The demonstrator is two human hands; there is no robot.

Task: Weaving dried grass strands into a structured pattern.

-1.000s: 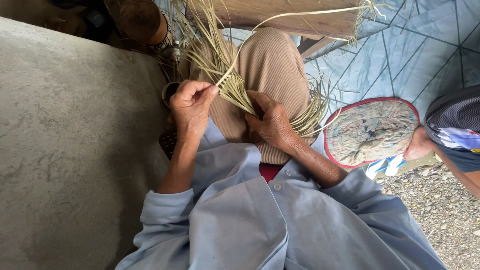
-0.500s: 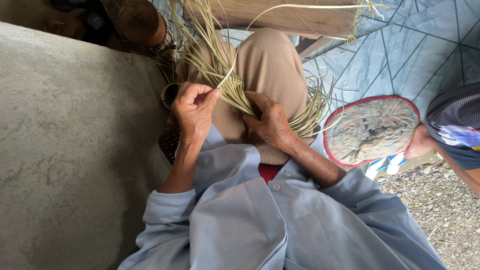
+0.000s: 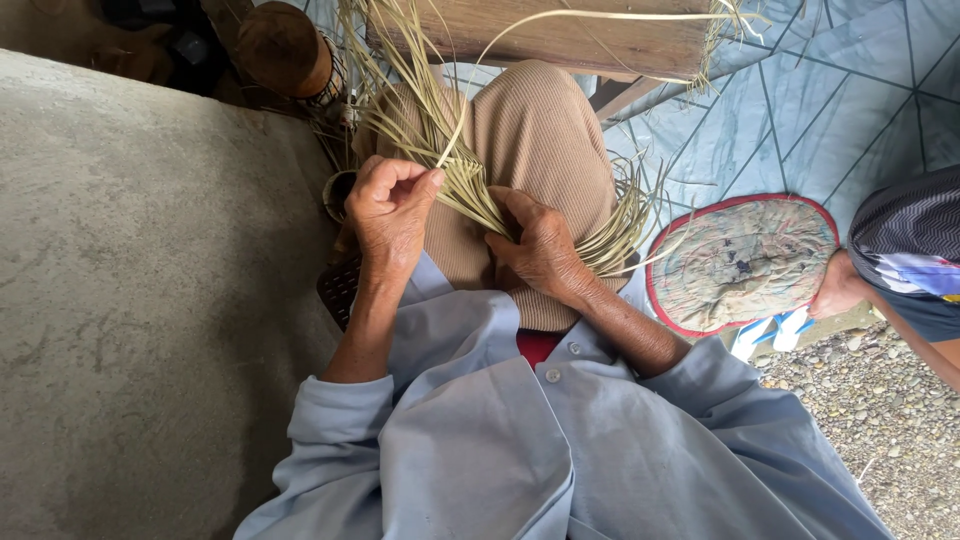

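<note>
A bundle of pale green-yellow palm strips (image 3: 470,185) lies across my lap on tan trousers. My left hand (image 3: 388,210) pinches one long strip between thumb and fingers; that strip arcs up and away to the right. My right hand (image 3: 540,245) presses down on the gathered woven part of the strips, with loose ends fanning out to its right. Both arms are in light blue sleeves.
A grey concrete slab (image 3: 130,300) fills the left. A wooden beam (image 3: 560,40) crosses the top, with a brown round pot (image 3: 285,50) beside it. A round red-edged cushion (image 3: 740,262) lies right on blue sheeting. Another person's arm (image 3: 900,330) enters at right, above gravel.
My left hand has shifted slightly right and down along the strip, closing its pinch tighter. My right hand stays pressed on the bundle.
</note>
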